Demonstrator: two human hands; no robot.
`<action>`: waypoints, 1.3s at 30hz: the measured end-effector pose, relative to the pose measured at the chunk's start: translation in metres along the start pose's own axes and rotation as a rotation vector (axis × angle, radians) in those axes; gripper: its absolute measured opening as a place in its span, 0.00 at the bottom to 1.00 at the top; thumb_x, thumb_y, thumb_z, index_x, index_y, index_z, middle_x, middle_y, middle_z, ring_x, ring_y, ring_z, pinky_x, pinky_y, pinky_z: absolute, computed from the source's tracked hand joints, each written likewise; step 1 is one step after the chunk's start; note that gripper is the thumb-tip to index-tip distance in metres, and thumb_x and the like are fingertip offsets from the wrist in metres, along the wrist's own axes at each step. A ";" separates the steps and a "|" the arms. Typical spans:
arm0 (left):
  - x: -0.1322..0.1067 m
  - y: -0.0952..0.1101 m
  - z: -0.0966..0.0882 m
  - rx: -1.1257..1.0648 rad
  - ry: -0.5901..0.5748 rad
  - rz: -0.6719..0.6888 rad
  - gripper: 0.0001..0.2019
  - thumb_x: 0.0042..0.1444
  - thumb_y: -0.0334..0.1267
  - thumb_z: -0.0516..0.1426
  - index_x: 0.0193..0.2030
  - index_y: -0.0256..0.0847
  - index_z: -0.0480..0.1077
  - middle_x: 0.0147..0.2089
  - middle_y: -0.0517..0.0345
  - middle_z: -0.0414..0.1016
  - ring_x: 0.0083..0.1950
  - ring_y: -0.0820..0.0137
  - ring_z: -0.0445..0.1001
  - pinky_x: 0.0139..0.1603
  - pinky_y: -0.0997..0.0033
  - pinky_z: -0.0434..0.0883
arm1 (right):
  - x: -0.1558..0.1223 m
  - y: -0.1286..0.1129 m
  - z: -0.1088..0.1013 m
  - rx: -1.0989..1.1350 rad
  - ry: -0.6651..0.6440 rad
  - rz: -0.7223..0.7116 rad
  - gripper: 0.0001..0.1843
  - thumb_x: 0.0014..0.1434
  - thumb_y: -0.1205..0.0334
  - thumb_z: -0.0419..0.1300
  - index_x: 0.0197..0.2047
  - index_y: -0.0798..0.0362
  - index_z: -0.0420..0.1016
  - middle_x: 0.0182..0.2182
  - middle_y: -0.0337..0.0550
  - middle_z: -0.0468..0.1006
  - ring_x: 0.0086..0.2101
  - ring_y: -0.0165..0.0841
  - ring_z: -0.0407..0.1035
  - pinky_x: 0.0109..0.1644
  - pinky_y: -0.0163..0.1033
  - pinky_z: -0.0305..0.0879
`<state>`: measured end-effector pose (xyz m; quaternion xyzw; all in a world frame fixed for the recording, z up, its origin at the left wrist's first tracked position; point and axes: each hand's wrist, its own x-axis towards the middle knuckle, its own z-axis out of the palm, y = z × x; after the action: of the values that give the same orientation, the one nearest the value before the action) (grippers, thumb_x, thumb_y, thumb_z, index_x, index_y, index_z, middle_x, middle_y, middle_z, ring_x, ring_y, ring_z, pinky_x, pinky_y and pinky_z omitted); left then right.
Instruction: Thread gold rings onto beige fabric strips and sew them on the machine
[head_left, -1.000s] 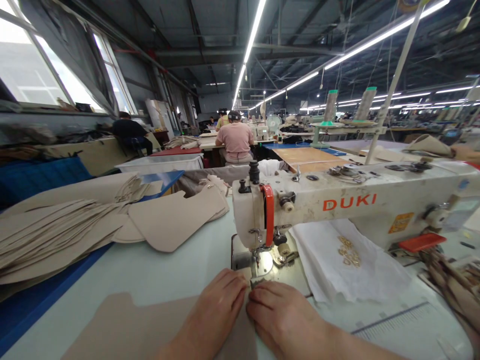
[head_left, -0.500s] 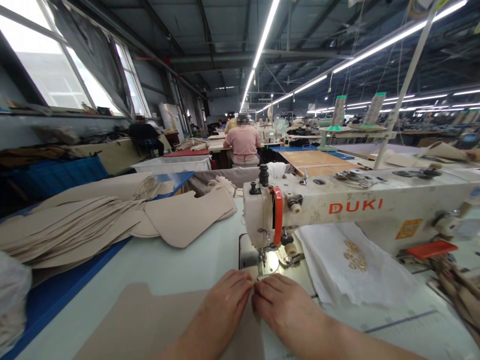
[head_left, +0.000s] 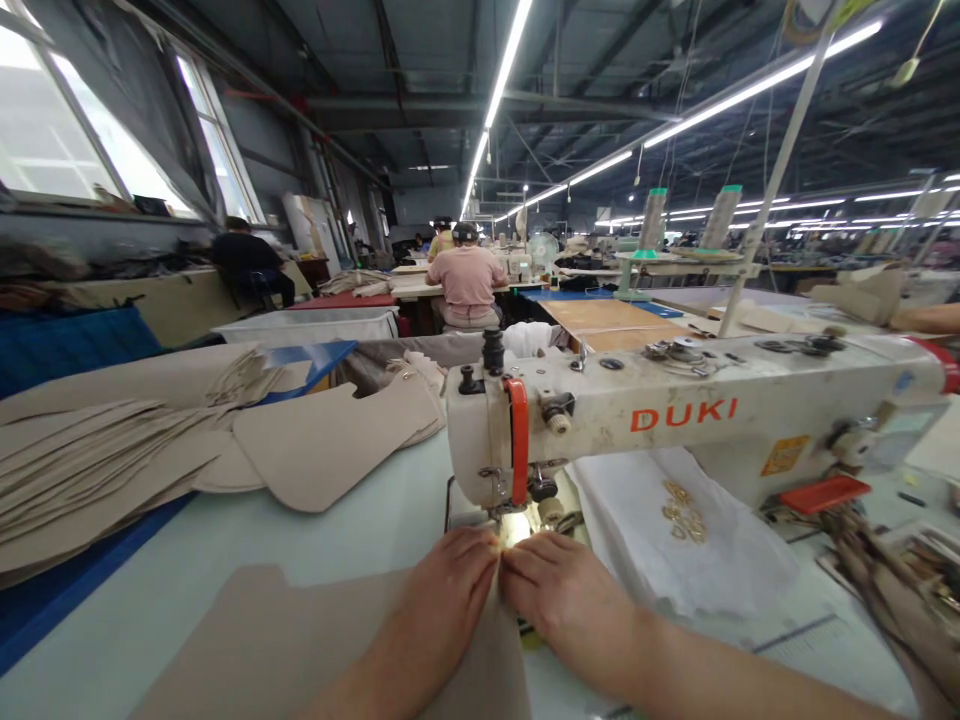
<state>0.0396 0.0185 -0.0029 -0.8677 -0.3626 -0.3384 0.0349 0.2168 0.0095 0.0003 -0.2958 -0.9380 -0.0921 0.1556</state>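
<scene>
Flat on the pale table lies a beige fabric panel (head_left: pixel 300 635), its far right corner running up to the sewing machine (head_left: pixel 585 395). My left hand (head_left: pixel 442 600) is closed on the panel's edge, fingertips just in front of the lit needle area. Beside it, almost touching, my right hand (head_left: pixel 562 595) has its fingers bent and pressed together on the same edge. The fingers hide the corner they pinch. The presser foot and needle are mostly covered by the hands and machine head.
Stacked beige panels (head_left: pixel 97 430) lie at the left, and more panels (head_left: pixel 337 440) behind the work. A white cloth (head_left: pixel 637 530) bearing small gold-coloured rings (head_left: pixel 684 515) lies right of the needle. Co-workers sit farther back, one in a pink shirt (head_left: pixel 466 280).
Both hands and the panel edge have moved forward, closer to the needle. The whole view has turned slightly right, so the machine appears farther left.
</scene>
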 end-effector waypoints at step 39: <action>0.003 -0.016 -0.001 -0.001 -0.004 -0.005 0.13 0.59 0.27 0.48 0.40 0.41 0.74 0.40 0.54 0.81 0.43 0.65 0.78 0.46 0.62 0.78 | 0.002 0.004 0.008 0.069 0.091 0.007 0.05 0.61 0.65 0.62 0.39 0.57 0.71 0.39 0.41 0.78 0.41 0.34 0.69 0.48 0.39 0.64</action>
<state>0.0307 0.0320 -0.0033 -0.8674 -0.3648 -0.3367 0.0330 0.2159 0.0162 -0.0060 -0.2891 -0.9315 -0.0724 0.2086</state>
